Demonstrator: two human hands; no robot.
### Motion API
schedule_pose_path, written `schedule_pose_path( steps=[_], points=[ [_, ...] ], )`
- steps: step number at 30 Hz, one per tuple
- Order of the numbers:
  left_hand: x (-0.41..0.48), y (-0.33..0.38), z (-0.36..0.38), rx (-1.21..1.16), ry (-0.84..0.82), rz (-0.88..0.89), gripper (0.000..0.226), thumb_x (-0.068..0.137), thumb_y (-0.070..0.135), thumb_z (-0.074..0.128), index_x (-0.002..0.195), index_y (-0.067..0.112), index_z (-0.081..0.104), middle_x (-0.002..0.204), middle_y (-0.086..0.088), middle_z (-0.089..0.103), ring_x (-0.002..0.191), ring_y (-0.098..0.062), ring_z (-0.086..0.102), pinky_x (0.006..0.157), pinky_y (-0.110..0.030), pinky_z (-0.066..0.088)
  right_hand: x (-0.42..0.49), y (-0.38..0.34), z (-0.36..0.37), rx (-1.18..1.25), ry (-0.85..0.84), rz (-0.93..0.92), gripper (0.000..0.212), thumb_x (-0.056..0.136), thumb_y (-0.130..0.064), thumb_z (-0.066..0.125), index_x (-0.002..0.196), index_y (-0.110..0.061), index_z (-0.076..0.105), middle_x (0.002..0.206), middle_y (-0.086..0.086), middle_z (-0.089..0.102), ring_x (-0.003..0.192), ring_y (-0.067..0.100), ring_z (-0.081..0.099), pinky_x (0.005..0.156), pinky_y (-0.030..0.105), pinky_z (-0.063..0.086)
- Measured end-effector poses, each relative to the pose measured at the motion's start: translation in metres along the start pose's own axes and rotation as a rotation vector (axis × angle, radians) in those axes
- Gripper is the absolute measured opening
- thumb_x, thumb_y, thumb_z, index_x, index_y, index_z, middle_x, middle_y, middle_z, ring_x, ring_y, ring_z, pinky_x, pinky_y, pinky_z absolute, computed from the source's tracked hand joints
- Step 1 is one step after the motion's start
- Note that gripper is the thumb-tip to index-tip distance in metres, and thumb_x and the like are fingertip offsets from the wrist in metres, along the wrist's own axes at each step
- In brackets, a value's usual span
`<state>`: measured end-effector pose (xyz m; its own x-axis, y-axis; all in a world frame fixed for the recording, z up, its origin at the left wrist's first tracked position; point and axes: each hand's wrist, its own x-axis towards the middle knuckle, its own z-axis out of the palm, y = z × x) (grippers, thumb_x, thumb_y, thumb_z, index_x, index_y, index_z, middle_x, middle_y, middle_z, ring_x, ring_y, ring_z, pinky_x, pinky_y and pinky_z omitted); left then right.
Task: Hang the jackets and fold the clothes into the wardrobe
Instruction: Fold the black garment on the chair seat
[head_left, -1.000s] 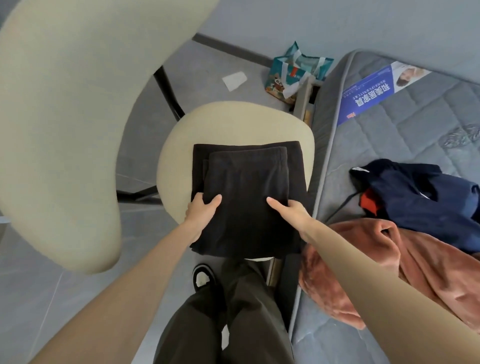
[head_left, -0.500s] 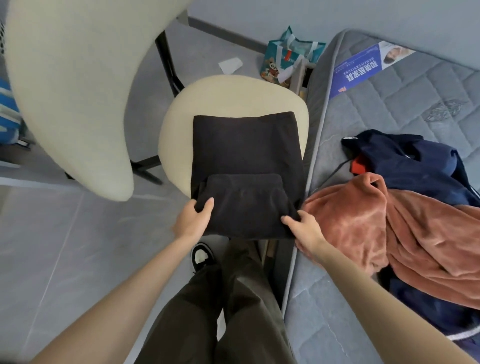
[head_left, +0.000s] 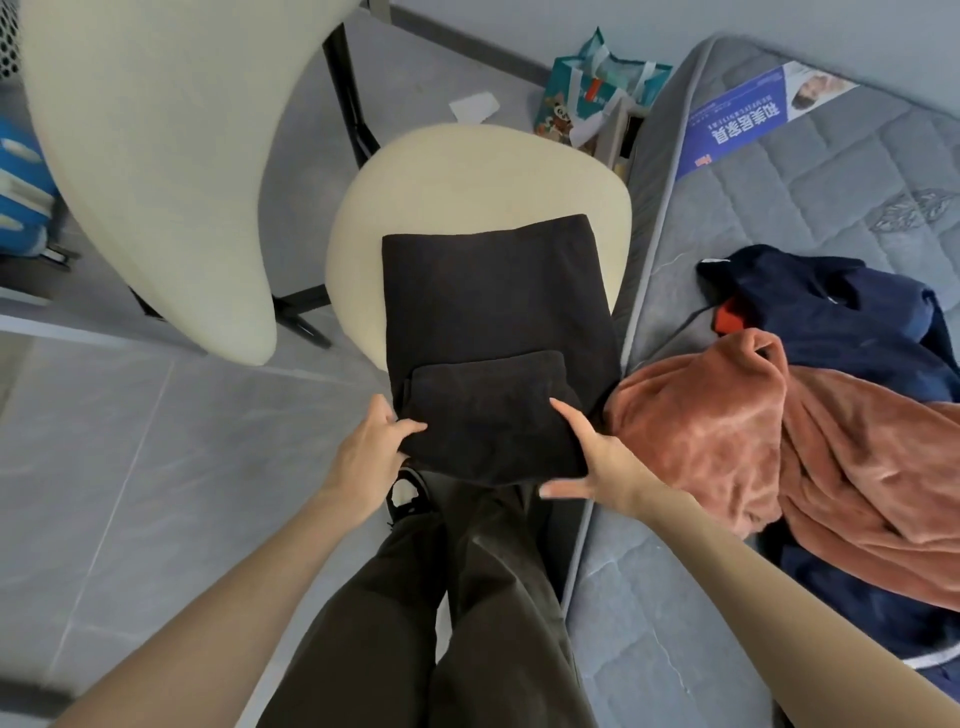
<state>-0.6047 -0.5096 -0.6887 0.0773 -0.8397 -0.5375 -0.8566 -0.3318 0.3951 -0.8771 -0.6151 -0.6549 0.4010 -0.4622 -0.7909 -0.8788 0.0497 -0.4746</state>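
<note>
Folded black garment (head_left: 493, 312): near-left corner is pinched by left hand (head_left: 371, 452); right hand (head_left: 602, 462) is laid straight-fingered against its right edge. Orange fleece (head_left: 727, 441) is crowded just right of that hand; bare floor (head_left: 156, 467) is seen left of the pinch.

soft even daylight, wide-angle edge distortion

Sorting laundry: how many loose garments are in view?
3: black folded garment on the chair seat, navy jacket and rust fleece on the mattress; more may lie beneath.
</note>
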Motion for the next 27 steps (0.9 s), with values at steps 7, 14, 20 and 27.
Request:
schedule_pose_path(
  steps=[7, 14, 20, 27],
  points=[
    [0.021, 0.003, -0.037, -0.425, 0.110, -0.125, 0.023, 0.089, 0.016, 0.064, 0.111, 0.014, 0.060, 0.126, -0.006, 0.054, 0.116, -0.025, 0.052, 0.094, -0.037, 0.046, 0.012, -0.027, -0.045, -0.398, 0.233, -0.040, 0.046, 0.085, -0.008, 0.062, 0.129, -0.020, 0.059, 0.104, 0.009, 0.052, 0.106, 0.033, 0.056, 0.094, 0.035, 0.043],
    [0.098, 0.022, -0.080, -0.982, 0.256, -0.497, 0.019, 0.094, 0.034, 0.056, 0.106, 0.019, 0.054, 0.109, 0.002, 0.060, 0.104, -0.021, 0.057, 0.088, -0.035, 0.046, 0.068, -0.060, -0.131, 0.311, 0.326, 0.103, 0.013, 0.085, -0.031, 0.070, 0.096, -0.029, 0.064, 0.106, 0.000, 0.066, 0.107, 0.023, 0.062, 0.098, 0.039, 0.047],
    [0.174, 0.028, -0.092, -1.160, 0.366, -0.689, 0.049, 0.092, 0.055, 0.048, 0.128, 0.022, 0.052, 0.126, 0.002, 0.056, 0.110, -0.019, 0.053, 0.090, -0.032, 0.041, 0.137, -0.076, -0.146, 0.579, 0.515, 0.234, 0.050, 0.090, -0.050, 0.057, 0.128, -0.019, 0.044, 0.117, 0.000, 0.056, 0.105, 0.021, 0.054, 0.089, 0.037, 0.045],
    [0.168, 0.035, -0.068, -1.182, 0.324, -0.703, 0.082, 0.060, 0.074, 0.068, 0.126, 0.029, 0.050, 0.107, 0.016, 0.057, 0.100, -0.012, 0.054, 0.082, -0.027, 0.042, 0.160, -0.064, -0.133, 0.530, 0.382, 0.224, 0.065, 0.087, -0.065, 0.048, 0.133, -0.020, 0.047, 0.108, -0.012, 0.055, 0.106, 0.015, 0.053, 0.093, 0.032, 0.042]
  ],
)
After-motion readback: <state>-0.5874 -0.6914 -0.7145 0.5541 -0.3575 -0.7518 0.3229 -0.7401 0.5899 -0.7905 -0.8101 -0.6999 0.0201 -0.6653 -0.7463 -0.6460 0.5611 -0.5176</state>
